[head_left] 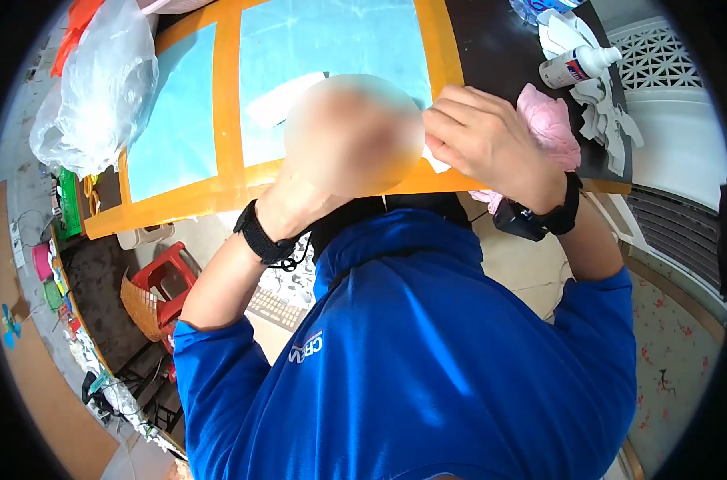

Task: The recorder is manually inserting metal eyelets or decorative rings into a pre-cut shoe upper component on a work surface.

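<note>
My left hand (319, 164) is over the near part of the table; a blurred patch covers its fingers, so its grip is hidden. Beside it, my right hand (483, 132) has its fingers curled in and closed near the table's front edge. What they pinch, if anything, is hidden. A bit of white material (437, 160) shows just below the right fingers. Partly behind the blur, a white strip (279, 102) lies on a light blue sheet (331, 40) framed with orange tape (229, 104). Bunched pink material (549, 126) sits right beside my right wrist.
A white bottle (575, 66) lies among torn white scraps (603, 120) on the dark tabletop at right. At left are a clear plastic bag (103, 88) and yellow-handled scissors (90, 196). Below the table edge stands a red stool (167, 276).
</note>
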The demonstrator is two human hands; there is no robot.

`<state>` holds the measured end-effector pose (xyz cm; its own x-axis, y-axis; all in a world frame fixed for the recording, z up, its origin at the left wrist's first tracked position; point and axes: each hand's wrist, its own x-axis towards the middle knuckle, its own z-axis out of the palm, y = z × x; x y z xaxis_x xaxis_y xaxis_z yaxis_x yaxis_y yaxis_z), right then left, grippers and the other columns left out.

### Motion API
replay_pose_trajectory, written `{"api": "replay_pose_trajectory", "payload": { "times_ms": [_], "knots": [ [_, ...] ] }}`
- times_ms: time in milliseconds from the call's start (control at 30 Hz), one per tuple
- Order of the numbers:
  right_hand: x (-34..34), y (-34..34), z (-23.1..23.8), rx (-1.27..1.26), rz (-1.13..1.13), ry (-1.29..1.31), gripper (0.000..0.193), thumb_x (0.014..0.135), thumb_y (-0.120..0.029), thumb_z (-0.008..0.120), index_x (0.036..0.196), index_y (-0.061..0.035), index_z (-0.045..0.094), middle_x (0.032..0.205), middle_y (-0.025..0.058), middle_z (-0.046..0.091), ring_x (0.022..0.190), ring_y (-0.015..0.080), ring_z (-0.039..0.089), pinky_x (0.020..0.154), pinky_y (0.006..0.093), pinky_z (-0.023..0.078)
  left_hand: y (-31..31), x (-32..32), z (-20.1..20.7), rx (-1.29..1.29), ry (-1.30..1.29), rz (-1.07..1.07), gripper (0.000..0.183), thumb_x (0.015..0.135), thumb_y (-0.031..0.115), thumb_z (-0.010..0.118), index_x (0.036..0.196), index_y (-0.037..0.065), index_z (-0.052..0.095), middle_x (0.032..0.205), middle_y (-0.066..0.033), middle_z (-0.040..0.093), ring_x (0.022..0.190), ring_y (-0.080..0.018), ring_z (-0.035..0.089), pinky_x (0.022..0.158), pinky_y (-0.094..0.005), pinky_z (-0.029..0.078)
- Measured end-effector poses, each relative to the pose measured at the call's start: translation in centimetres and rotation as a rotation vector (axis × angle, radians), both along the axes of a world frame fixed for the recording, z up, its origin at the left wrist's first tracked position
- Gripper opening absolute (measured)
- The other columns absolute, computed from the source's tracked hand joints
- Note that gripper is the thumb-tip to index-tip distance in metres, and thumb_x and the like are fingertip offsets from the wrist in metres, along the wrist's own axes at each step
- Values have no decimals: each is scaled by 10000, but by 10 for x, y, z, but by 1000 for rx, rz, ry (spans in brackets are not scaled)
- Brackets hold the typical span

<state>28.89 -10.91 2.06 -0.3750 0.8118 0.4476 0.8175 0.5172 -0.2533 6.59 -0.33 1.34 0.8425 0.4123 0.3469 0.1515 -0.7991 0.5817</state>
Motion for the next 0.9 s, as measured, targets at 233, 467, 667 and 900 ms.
{"api": "replay_pose_trajectory", "payload": {
  "times_ms": [233,467,667,900],
  "knots": [
    [-4,-4,-1,5,-72,-14,274,814,-74,773,1037,-80,613,826,75,592,811,269,665,708,401,566,-9,-3,7,-169,-53,53,209,854,108,759,1061,86,749,820,-39,731,947,-274,597,957,-388,485],
    [-3,-2,-3,-13,-58,72,309,834,-61,759,1100,-80,601,841,94,603,789,290,672,685,412,570,-22,0,-12,-741,-274,338,152,922,89,809,1047,49,732,909,-33,735,927,-146,586,850,-306,504],
    [0,-2,-8,-14,-64,107,287,867,-64,753,1105,-79,594,859,105,631,812,299,694,685,421,576,-5,1,2,-290,-321,226,172,890,80,824,1042,73,744,940,-51,727,939,-220,632,853,-347,537],
    [0,-1,-7,-152,-100,276,271,895,-53,745,1094,-85,564,854,81,675,778,296,709,692,416,574,-1,5,-9,103,-60,31,193,824,128,853,1009,102,807,993,-26,755,1045,-260,628,925,-409,497]
  ]
}}
